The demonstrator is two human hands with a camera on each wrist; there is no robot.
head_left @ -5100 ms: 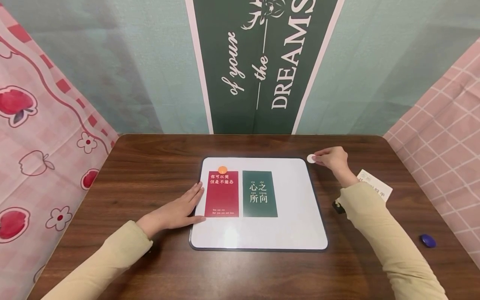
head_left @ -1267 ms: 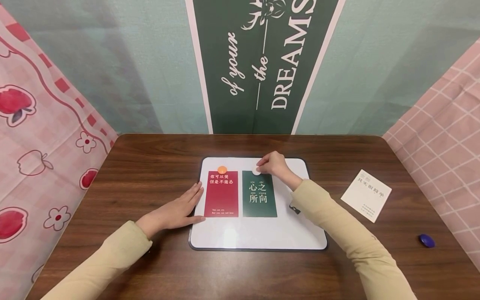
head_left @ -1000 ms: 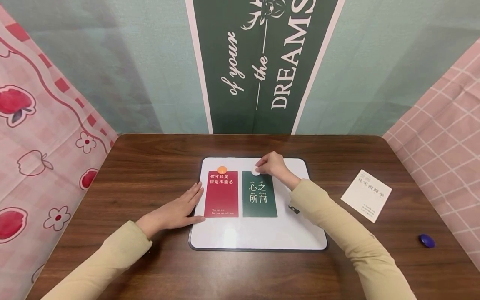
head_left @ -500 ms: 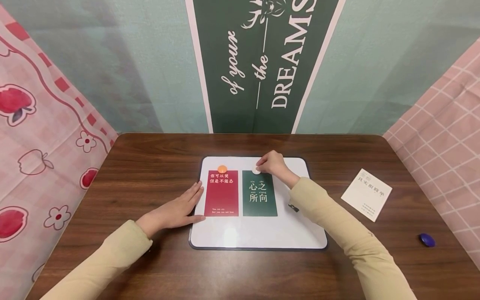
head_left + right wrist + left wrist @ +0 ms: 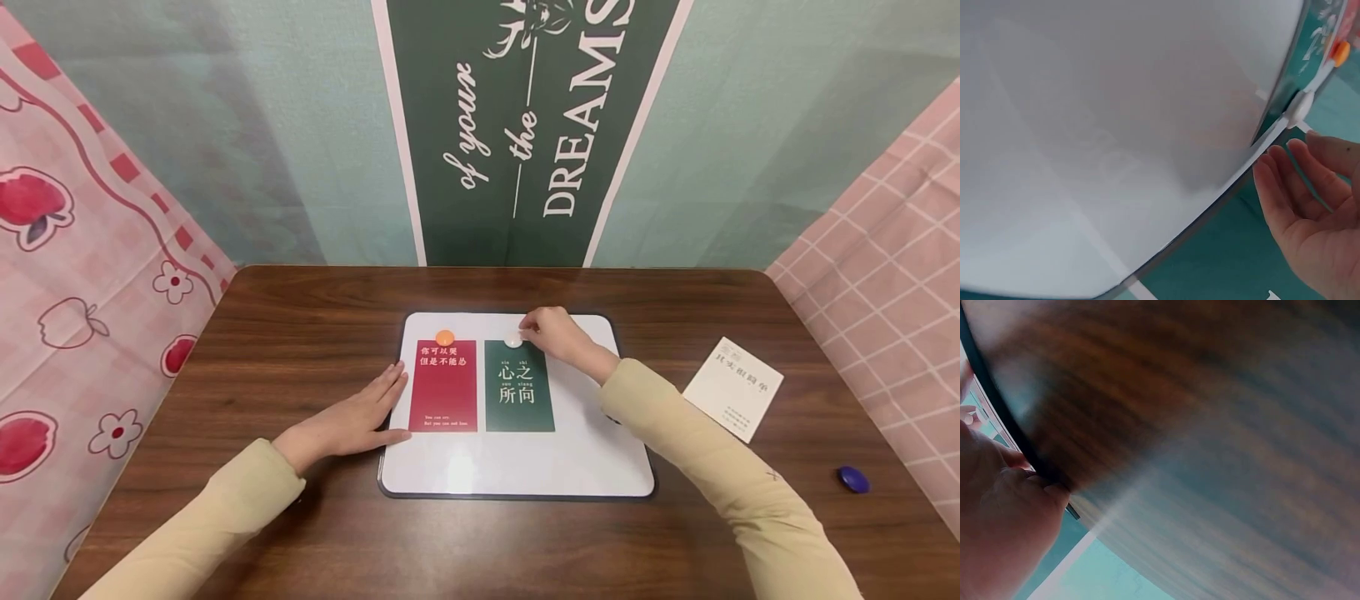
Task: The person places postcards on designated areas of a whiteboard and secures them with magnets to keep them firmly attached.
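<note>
A whiteboard (image 5: 517, 467) with a dark rim lies on the table, bearing a red card (image 5: 444, 392) and a green card (image 5: 519, 418). An orange round magnet (image 5: 445, 337) sits at the red card's top edge. At the green card's top edge is a white round magnet (image 5: 512, 339). My right hand (image 5: 564, 337) is just right of it; in the right wrist view the loosely curled fingers (image 5: 1269, 190) stand apart from the white magnet (image 5: 1299, 109). My left hand (image 5: 360, 417) rests on the board's left edge, fingers extended, its thumb by the red card's lower corner.
A cream printed card (image 5: 733, 388) lies on the wooden table (image 5: 480, 550) right of the board, partly behind the right sleeve. Farther right is a blue round magnet (image 5: 853, 479). Curtains hang behind and on both sides.
My right hand carried the white magnet from beyond the board's upper right corner to the green card's top, then let go and shifted slightly right. The left hand stayed put.
</note>
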